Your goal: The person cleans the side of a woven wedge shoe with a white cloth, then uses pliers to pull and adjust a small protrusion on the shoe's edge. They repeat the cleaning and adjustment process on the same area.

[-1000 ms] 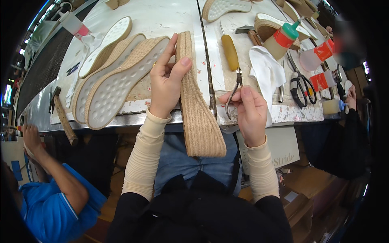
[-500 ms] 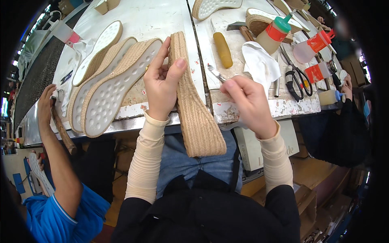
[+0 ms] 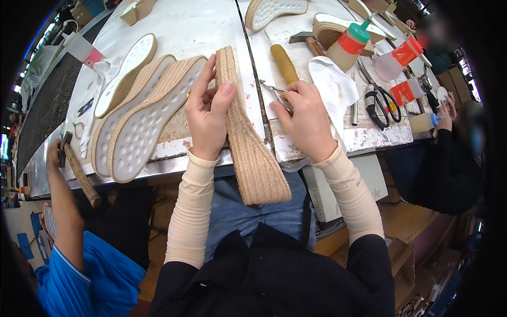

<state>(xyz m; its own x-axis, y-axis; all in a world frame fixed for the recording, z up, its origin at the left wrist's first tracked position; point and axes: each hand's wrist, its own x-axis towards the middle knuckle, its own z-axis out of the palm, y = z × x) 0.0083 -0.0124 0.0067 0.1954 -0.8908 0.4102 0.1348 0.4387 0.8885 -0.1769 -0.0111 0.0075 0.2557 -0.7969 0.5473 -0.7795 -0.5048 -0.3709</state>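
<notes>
My left hand [image 3: 208, 116] is closed around the upper part of a jute-wrapped wedge sole [image 3: 256, 158], thumb on its braided side. The sole stands on edge, thin end up, its thick heel end over my lap. In my right hand [image 3: 309, 119] is a small pair of metal thread snips [image 3: 274, 91]; their blades point up and left, a little apart from the sole. My palm hides part of their handles. Just beyond my right fingers lies a yellow-handled awl [image 3: 284, 63] on the white table [image 3: 211, 31].
Several wedge soles [image 3: 138, 142] lean together at left. To the right are a white cloth [image 3: 330, 82], black-handled scissors [image 3: 381, 105], a hammer [image 3: 309, 39] and a green-capped glue bottle [image 3: 346, 50]. A co-worker's hand [image 3: 53, 154] holds another hammer [image 3: 79, 174] at left; another person works at right.
My right hand has moved left and turned, bringing the snips up near the awl, and their two arms now show spread. The sole has shifted slightly left. The co-worker's arm at left has lowered.
</notes>
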